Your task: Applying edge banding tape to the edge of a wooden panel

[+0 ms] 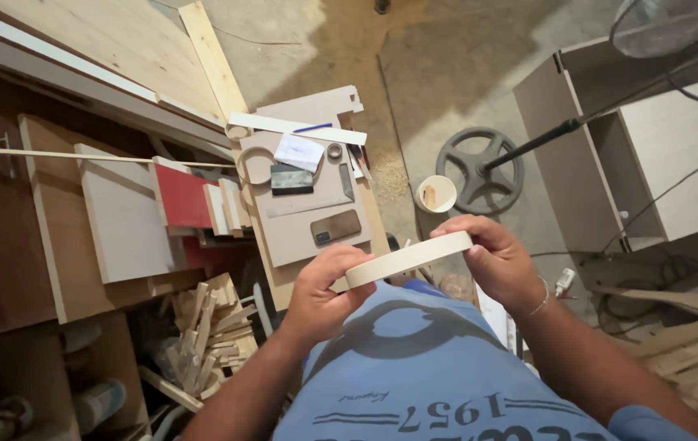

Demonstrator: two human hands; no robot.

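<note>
- Both hands hold a flat cream-coloured roll of edge-banding tape [409, 259] at chest height, above the blue printed shirt [439, 367], well apart from the tabletop.
- Roll is tilted, right side higher, rim facing the camera; prob. held that way so the outer edge shows.
- Left hand [322, 296]: fingers curled narrow round the roll's lower-left end, thumb on top, gripping it.
- Right hand [496, 260]: fingers closed on the upper-right end, pinching the rim; thin bracelet [538, 304] at the wrist.
- Ahead, on a pale beige board tabletop [300, 233]: dark rectangular phone [336, 227], white paper slip [299, 151], small dark block [291, 180], a 2nd tape coil [257, 166] at the left edge.
- Left of it: red panel [182, 196] w/ pale boards stacked on edge, wood offcuts [210, 327] heaped below.
- On the floor: white paper cup [436, 193], beside a dark round wheel-shaped fan base [480, 169]; beige cabinet carcass [610, 155] at right.
</note>
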